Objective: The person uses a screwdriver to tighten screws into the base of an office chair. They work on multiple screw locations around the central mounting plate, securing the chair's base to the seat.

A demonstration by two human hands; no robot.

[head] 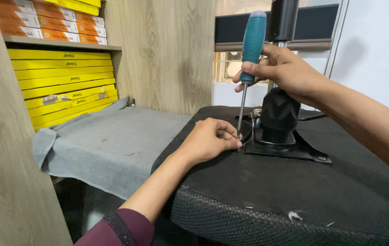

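While my right hand (280, 68) grips the teal handle of a screwdriver (251, 50), fingers closed around its lower end, the tool stands nearly upright with its thin steel shaft running down to the black metal plate (290, 148). My left hand (208, 139) rests on the upturned chair seat (294, 191), its fingertips (231, 135) pinched together right at the tip of the shaft, at the plate's left corner; whether they hold a screw there I cannot tell, since the spot is too small and shaded. A maroon sleeve (121, 228) covers my left forearm near the bottom edge.

That plate lies flat on the underside of the seat, which is covered in black fabric with a mesh-like rim toward me and a few small tears showing pale flecks. From the middle of the plate rises a black ribbed cover (278, 114), and above it a black cylinder (284, 18) continues up out of view just beside the screwdriver handle. A screw head shows at the plate's right corner.

Left of the seat, a grey cloth (108, 146) is spread over a desk, one corner drooping down. Behind it, yellow boxes (62, 84) are stacked flat in a wooden shelf unit, with orange boxes (44, 20) on the shelf above. A window with a dark blind (312, 23) sits behind my right hand.
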